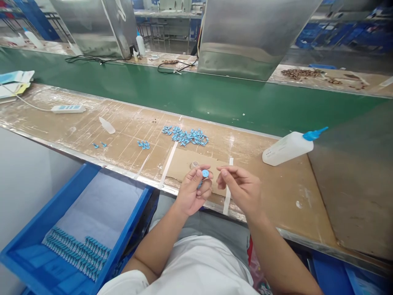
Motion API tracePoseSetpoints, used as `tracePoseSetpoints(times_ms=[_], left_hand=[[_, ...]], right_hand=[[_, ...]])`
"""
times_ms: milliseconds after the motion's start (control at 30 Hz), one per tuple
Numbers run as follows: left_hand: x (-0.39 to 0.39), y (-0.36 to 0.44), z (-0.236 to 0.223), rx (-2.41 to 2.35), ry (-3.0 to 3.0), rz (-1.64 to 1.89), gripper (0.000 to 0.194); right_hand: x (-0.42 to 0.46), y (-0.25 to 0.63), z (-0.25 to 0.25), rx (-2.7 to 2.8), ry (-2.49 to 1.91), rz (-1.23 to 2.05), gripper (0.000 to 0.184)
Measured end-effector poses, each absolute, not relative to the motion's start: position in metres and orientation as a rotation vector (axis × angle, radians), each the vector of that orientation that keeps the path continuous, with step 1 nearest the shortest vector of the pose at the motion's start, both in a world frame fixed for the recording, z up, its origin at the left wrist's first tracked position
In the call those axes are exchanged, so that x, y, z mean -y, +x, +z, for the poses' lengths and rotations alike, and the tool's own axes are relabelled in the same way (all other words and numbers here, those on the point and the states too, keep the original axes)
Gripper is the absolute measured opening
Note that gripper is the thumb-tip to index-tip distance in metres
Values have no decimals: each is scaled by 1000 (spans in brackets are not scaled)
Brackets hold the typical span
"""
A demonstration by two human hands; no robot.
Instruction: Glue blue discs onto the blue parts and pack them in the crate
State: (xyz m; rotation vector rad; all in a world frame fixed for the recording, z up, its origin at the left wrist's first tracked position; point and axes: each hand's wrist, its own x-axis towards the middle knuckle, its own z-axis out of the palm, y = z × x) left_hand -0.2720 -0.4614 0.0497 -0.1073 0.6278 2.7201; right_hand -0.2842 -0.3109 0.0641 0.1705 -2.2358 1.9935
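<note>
My left hand (193, 190) pinches a small round blue piece (205, 173) between thumb and forefinger. Lower down, another bit of blue (199, 184) shows among its curled fingers. Just to the right, my right hand (241, 186) has thumb and fingertips drawn together; whatever they hold, if anything, is too small to make out. Both hands are above a cardboard sheet (184, 162) at the bench edge. A small round cap-like object (194, 164) sits on the sheet behind my left hand. Beyond lies a pile of small blue pieces (187, 136), with a smaller cluster (143, 144) to its left.
A white bottle with a blue nozzle (287, 148) lies tilted at right. On the left are a small translucent bottle (107, 125), two blue pieces (100, 145) and a power strip (68, 109). A blue tray (23, 241) holds rows of blue pieces. Behind runs a green belt (138, 88).
</note>
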Motion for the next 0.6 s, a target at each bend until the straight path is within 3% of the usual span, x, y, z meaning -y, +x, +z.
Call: tracePoseSetpoints(times_ms=[267,400,600], left_hand=[[483,-276,38,-387,-385,2733,11],[492,-279,30,-493,-593,2757,11],[506,-282,21,-582,-643,2829,13]], right_hand=[[277,-429,-1,2844,15,1086,37],[293,-474,-16,2999,8,885,35],[306,-510,-18,3107,42,839,21]])
